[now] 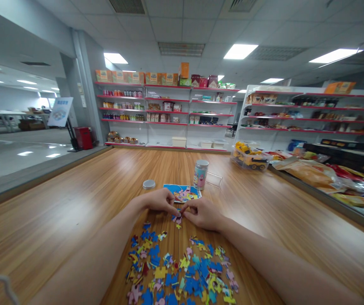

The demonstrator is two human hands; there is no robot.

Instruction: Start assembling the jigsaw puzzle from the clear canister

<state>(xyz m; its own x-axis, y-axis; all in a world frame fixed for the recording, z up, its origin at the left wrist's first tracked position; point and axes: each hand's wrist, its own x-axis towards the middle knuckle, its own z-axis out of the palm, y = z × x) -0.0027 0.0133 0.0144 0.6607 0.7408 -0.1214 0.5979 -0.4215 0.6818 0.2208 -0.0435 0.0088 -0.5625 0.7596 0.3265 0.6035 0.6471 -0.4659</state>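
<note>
Both hands meet over a small group of jigsaw puzzle pieces (177, 220) on the wooden table. My left hand (159, 201) reaches in with fingers curled and its thumb and fingertip on the upper left of the group. From the other side my right hand (205, 213) pinches at its right edge. The fingertips partly cover these pieces. Just beyond lies a picture card (186, 194) with a pink and yellow cartoon scene. Nearer to me, many loose puzzle pieces (161, 272) in blue, yellow and pink are spread between my forearms.
A cartoon-printed can (200, 175) stands behind the card, beside a small clear frame-like object (214, 179). To the left is a round metal lid (149, 184). A clear bin of toy trucks (250, 159) and packaged goods (317, 173) line the right. Stocked shelves (166, 101) stand beyond.
</note>
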